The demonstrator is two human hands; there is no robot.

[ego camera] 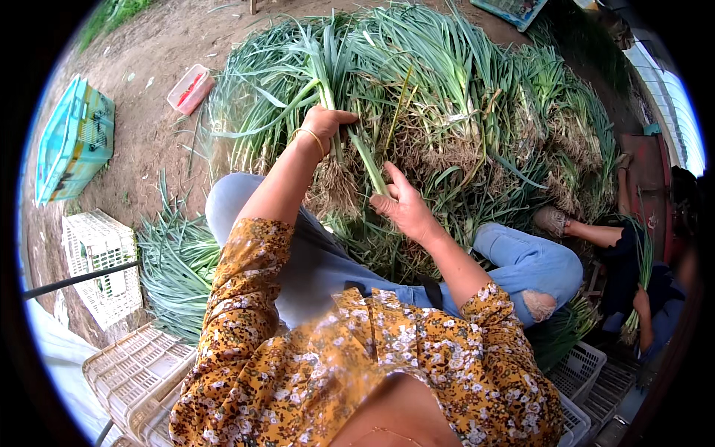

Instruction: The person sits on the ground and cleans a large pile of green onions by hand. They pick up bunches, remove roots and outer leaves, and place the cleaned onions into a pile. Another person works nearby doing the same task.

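Observation:
My left hand (324, 127) is closed around the stems of a small bunch of leek-like allium greens (323, 64). Leaves spread above the fist, and brown roots (338, 181) hang below it. Between my hands slants a pale green stalk (367, 159), its upper end close to my left fingertips. The thumb and bent fingers of my right hand (406, 209) pinch its lower end, while the index finger points away. Beyond both hands lies a large heap of rooted greens (447, 61), with loose leaves and trimmings (380, 251) between my legs.
More greens (179, 268) lie at my left beside white plastic crates (103, 262). A turquoise crate (75, 139) and a pink tub (191, 89) with a red item stand on the soil. At right, another person's hand (642, 302) holds a bunch; crates (578, 369) stand behind.

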